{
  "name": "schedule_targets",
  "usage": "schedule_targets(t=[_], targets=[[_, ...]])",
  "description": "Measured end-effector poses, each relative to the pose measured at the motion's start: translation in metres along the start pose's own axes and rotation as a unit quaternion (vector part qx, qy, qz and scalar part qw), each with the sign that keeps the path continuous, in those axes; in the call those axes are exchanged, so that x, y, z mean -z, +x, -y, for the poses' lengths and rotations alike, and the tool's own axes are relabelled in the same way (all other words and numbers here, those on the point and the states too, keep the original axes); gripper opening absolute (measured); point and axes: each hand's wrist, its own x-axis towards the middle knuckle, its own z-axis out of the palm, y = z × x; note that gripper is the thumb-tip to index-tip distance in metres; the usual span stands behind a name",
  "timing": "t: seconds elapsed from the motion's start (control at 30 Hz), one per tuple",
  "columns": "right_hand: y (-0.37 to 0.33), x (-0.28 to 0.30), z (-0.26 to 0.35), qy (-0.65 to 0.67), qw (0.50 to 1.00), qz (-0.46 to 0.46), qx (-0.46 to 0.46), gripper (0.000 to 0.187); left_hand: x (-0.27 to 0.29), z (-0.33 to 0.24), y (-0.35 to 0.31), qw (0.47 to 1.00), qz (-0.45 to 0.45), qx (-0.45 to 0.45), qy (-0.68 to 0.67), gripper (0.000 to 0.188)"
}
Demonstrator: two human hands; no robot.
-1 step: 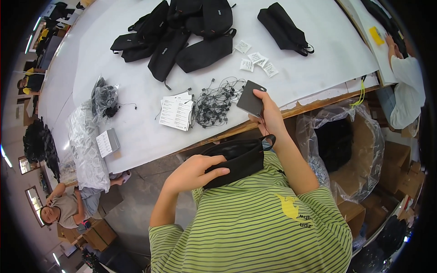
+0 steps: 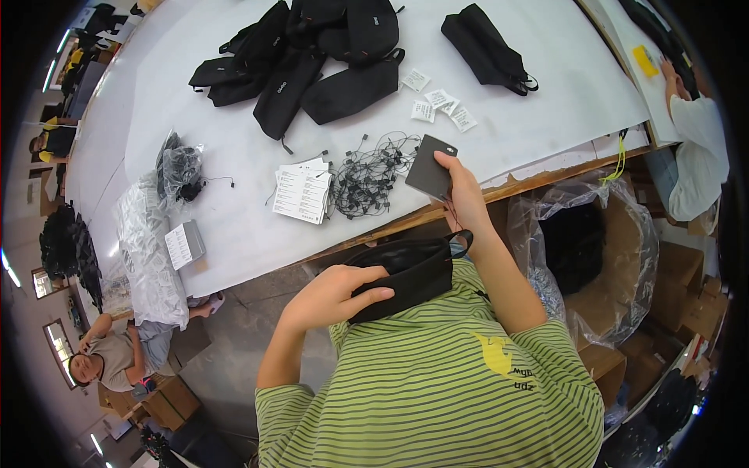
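Note:
My left hand (image 2: 337, 295) grips the open edge of a small black fabric pouch (image 2: 413, 274), thumb outside and fingers inside the opening. The pouch rests against my striped shirt, with a loop at its right end. In my right hand (image 2: 466, 196) a dark grey hang tag (image 2: 429, 166) is pinched under the thumb, above the table edge. A thin dark string (image 2: 451, 214) runs from the tag down toward the pouch loop. Beside the tag, a tangled heap of black tag strings (image 2: 373, 181) lies on the table, next to a stack of white printed tags (image 2: 303, 193).
Several black pouches (image 2: 351, 90) are piled at the back of the white table (image 2: 242, 175); another pouch (image 2: 485, 48) lies right of small white packets (image 2: 441, 100). A plastic-lined carton (image 2: 624, 257) stands at right. One person (image 2: 117, 359) sits at left; another (image 2: 694, 148) works at far right.
The hang tag in my right hand has tipped up very slightly, and the fingers beneath it have shifted a little. My left hand and the pouch have stayed put.

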Motion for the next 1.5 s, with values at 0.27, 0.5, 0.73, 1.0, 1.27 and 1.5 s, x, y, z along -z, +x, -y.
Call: schedule_targets(t=[0.27,0.5,0.73,1.0,1.27,1.5], targets=[[0.012,0.032,0.01,-0.138,0.976,0.065,0.157,0.025,-0.001,-0.004,-0.002,0.998,-0.011,-0.038,0.044,0.028],[-0.029,0.021,0.036,-0.421,0.865,0.209,0.176,0.029,-0.004,-0.013,0.001,0.982,-0.084,-0.085,0.146,0.021],[-0.053,0.014,0.027,-0.731,0.552,0.317,0.245,0.036,-0.018,-0.018,0.006,0.927,-0.254,-0.129,0.243,0.019],[-0.06,0.039,0.032,-0.664,0.618,0.381,0.182,0.034,0.022,-0.007,0.034,0.993,0.001,-0.023,0.112,0.018],[-0.079,0.048,0.02,-0.655,0.638,0.347,0.209,0.028,0.057,0.071,0.23,0.887,-0.325,-0.189,0.266,0.021],[-0.086,0.057,0.021,-0.649,0.626,0.332,0.278,0.019,0.071,0.08,0.242,0.872,-0.275,-0.206,0.348,0.024]])
